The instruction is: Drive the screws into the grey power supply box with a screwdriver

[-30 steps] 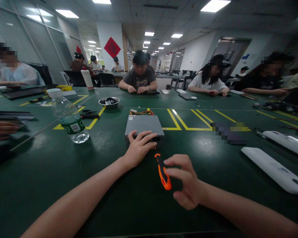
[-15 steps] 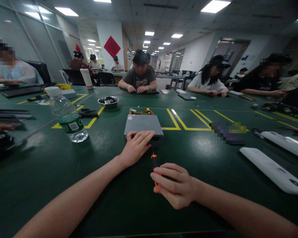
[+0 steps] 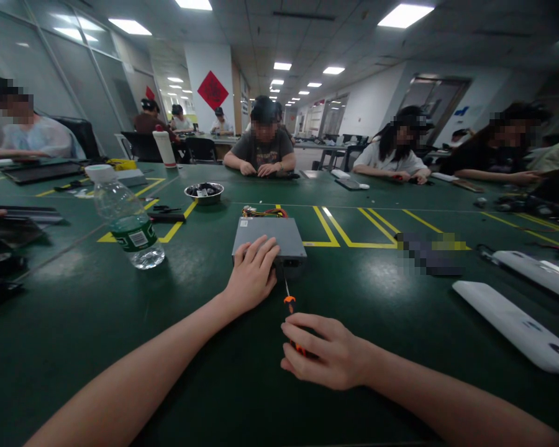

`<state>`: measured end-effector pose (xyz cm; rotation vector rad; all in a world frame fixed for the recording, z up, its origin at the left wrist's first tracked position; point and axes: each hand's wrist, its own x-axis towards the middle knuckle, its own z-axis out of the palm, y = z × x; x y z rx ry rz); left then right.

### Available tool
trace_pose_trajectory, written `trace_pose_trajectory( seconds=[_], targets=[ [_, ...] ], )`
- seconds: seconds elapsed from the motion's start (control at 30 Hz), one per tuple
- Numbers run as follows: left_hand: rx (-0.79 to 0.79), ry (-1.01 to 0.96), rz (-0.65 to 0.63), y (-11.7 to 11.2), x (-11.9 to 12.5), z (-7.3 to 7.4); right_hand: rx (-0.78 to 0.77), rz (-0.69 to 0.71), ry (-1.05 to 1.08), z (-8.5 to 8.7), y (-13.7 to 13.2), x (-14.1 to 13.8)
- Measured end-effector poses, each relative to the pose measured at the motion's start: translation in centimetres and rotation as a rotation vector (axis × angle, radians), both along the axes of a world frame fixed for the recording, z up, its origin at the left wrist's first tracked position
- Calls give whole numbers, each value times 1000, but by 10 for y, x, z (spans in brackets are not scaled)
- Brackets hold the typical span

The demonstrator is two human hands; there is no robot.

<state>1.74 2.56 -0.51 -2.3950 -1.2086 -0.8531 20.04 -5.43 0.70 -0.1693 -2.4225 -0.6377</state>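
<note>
A grey metal computer power supply unit [image 3: 291,233] sits on the green table in front of me, its bundle of coloured wires [image 3: 265,212] at the far side. Over its near left edge lies my left hand [image 3: 251,276], gripping it with the fingers on the top and the thumb down by the front face. My right hand [image 3: 323,351] is closed around the orange and black handle of a screwdriver [image 3: 289,300]. Its thin shaft points away from me, up to the unit's front face beside a socket. Whether the tip touches a screw I cannot tell.
A water bottle [image 3: 133,233] stands to the left, and a metal bowl [image 3: 204,193] with small dark parts is beyond it. White panels [image 3: 517,323] lie at the right. Yellow tape marks the table [image 3: 205,397]. Several people sit around, one directly opposite [image 3: 265,146].
My left hand's fingers have shifted left on the unit, uncovering the socket on its front. The screwdriver handle has turned a little in my right hand, which still holds it.
</note>
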Motion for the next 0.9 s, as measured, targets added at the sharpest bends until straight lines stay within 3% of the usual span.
trace_pose_trajectory(
  seconds=[0.13,0.37,0.57,0.8,0.9],
  targets=[
    [-14,-1,0,1,0,-1,-50,9,-64,1,-2,0],
    [-16,-8,-16,2,-1,-2,48,-73,62,-1,-6,4],
    [-6,5,-10,2,0,-1,65,-235,-41,6,-13,-1],
    [0,-6,8,1,2,0,-69,-397,-92,18,-33,-13],
    [-2,-3,13,0,4,1,-23,-439,-98,24,-35,-14]
  ],
)
